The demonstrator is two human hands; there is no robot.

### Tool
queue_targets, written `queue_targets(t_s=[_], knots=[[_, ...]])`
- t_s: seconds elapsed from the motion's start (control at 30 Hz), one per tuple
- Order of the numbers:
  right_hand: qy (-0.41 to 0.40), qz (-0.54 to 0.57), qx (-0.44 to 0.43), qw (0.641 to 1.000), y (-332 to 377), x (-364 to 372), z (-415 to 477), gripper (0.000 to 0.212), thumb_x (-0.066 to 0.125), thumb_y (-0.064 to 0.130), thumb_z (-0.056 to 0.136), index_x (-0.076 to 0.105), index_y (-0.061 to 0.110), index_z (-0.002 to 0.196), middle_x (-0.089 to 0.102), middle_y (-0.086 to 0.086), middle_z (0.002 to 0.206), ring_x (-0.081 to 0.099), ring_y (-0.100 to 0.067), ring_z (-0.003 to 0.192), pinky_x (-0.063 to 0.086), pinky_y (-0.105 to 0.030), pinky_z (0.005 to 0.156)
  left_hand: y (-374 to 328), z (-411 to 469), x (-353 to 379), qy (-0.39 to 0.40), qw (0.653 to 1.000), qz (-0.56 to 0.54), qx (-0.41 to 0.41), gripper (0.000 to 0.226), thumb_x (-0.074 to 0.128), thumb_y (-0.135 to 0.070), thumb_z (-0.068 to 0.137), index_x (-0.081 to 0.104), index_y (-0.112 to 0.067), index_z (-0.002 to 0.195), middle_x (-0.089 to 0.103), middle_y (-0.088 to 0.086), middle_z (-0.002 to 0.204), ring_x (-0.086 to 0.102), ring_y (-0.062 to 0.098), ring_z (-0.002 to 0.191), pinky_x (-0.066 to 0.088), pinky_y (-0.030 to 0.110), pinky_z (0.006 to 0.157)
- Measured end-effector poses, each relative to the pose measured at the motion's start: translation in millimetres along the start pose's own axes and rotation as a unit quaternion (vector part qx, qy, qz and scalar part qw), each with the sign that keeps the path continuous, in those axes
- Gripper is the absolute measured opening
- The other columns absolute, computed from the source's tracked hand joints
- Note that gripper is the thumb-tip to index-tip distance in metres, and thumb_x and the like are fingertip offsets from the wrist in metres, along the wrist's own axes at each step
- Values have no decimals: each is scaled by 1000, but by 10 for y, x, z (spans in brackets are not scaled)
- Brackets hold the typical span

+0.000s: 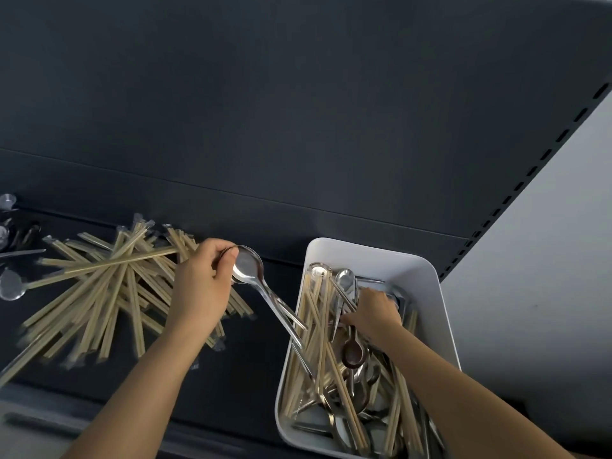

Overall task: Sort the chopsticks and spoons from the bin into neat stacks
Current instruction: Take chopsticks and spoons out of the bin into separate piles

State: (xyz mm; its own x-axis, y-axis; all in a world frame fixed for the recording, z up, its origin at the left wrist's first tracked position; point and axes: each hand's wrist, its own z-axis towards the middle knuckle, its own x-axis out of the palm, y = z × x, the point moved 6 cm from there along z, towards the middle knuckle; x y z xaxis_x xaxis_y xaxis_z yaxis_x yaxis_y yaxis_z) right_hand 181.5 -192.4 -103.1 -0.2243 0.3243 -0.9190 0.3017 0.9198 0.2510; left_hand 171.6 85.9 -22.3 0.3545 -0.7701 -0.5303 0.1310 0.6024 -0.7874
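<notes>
Shelf (251,376): dark, matte; dark back panel (298,111), pale wall (546,260) at right.
Bin (427,293): white, on the shelf's right side, full of mixed utensils.
Chopsticks (109,286): fanned out on the shelf's left side.
Left hand (202,286): grips spoons (246,263) by their bowls.
Right hand (374,313): inside the bin; grip unclear.

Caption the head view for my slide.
Left hand holds metal spoons by the chopstick pile while right hand reaches into the white bin of mixed utensils.
</notes>
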Motion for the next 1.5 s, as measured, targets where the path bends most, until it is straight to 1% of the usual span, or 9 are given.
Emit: queue_targets(t_s=[0.3,0.4,0.6,0.7,0.8,0.97,1.1,1.3,1.5], knots=[[-26,-34,-1,999,-6,36,-134,14,66,11,85,57,10,96,55,-4,92,45,-13,70,33,-17,56,-7,10,139,41,999,-20,13,14,52,-25,95,61,-17,103,65,-6,83,64,14,71,55,38,66],[-35,-11,19,999,-63,72,-160,18,64,7,84,49,14,77,52,-1,83,42,-8,60,26,-16,46,-4,-5,158,49,999,-12,19,16,52,-26,95,61,-16,104,66,-6,86,65,14,72,55,39,66],[-30,152,32,987,-227,-10,-222,25,81,20,71,67,11,90,66,-1,79,53,-7,60,34,-15,48,-19,-53,135,49,998,-21,21,14,53,-24,95,61,-16,102,65,-6,83,64,13,71,54,35,65],[-76,240,40,967,-309,-115,-279,42,83,17,69,64,13,106,69,-2,91,59,-12,73,35,-12,52,-59,-100,109,43,999,-25,19,13,52,-24,95,61,-17,102,65,-7,83,64,12,72,51,29,63],[-122,304,35,944,-339,-242,-342,33,80,11,72,63,11,100,65,-1,85,61,-17,77,40,-16,59,-120,-157,50,26,999,-26,16,12,52,-24,95,60,-18,102,65,-9,84,63,10,72,50,26,63],[-152,340,-26,928,-244,-478,-483,24,78,8,73,58,20,80,65,3,72,63,-15,67,54,-31,69,-179,-317,-75,-8,999,-37,-5,11,53,-24,94,60,-20,101,66,-7,87,65,16,74,56,40,70],[-143,369,-80,915,-159,-651,-536,24,78,9,73,59,21,82,67,1,73,64,-16,68,50,-23,61,-233,-479,-246,-32,998,-39,-37,6,54,-22,94,59,-24,97,66,-9,87,67,17,71,56,39,69],[-128,427,-161,881,103,-910,-615,26,78,9,74,64,15,94,68,1,81,62,-7,73,48,-19,63,-80,-745,-617,-107,985,-80,-108,14,54,-17,94,58,-27,85,66,-2,86,64,3,62,56,26,60],[-85,439,-236,863,630,-926,-739,26,78,9,74,65,14,97,68,2,83,64,-9,79,47,-18,65,172,-936,-1103,-161,969,-101,-157,17,54,-11,94,60,-24,85,68,1,87,65,13,67,52,14,53]])
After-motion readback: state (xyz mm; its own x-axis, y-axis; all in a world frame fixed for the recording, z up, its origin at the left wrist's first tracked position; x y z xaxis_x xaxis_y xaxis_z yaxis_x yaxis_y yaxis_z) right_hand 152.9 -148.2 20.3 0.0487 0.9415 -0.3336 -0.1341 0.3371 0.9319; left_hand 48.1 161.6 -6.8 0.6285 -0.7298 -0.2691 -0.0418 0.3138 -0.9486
